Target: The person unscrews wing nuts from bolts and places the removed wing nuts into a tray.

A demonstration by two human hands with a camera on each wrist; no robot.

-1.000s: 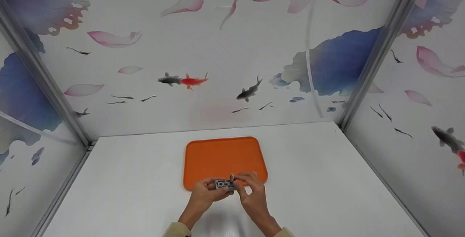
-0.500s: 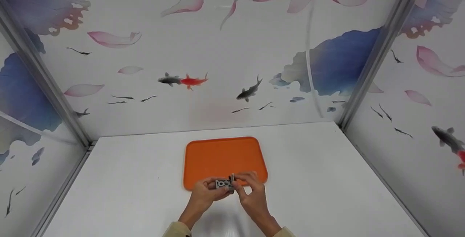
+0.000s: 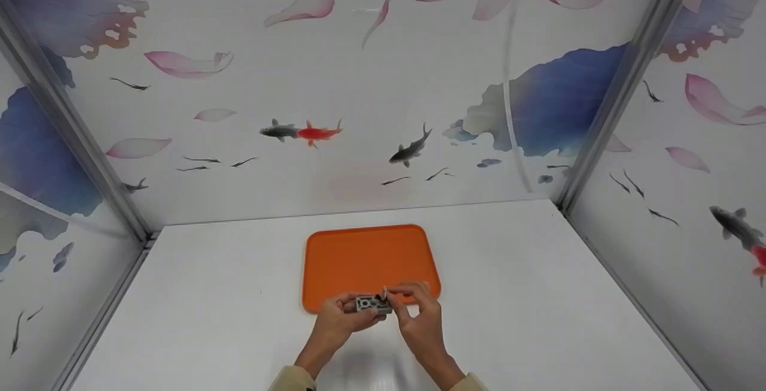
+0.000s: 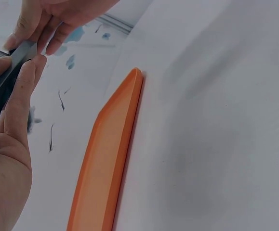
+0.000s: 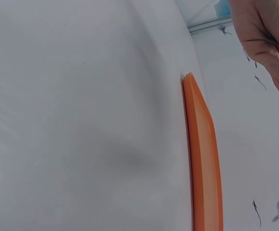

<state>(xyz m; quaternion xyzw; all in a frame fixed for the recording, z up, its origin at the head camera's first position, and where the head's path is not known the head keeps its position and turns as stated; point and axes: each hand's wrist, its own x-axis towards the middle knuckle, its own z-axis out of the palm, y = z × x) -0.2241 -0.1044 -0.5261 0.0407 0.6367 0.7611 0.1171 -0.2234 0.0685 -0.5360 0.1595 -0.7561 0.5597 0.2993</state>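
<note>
A small grey block with round holes in its face (image 3: 368, 304) is held above the near edge of an orange tray. My left hand (image 3: 336, 320) grips its left end between thumb and fingers. At the block's right end a small, narrow metallic piece (image 3: 384, 293) stands up, and my right hand (image 3: 421, 318) pinches about it with thumb and forefinger. The left wrist view shows the grey block (image 4: 11, 79) edge-on in the left hand (image 4: 9, 139), with the right hand (image 4: 64, 17) at its far end. In the right wrist view the block is hidden.
The orange tray (image 3: 371, 259) lies flat on the white table (image 3: 526, 295), just beyond the hands. Upright panels printed with fish and petals stand at the back and both sides, with grey metal posts (image 3: 634, 85) at the corners.
My right hand has shifted slightly to the right, and the small upright piece now leans a little. More of the block's right end shows. My left hand keeps its hold almost unmoved.
</note>
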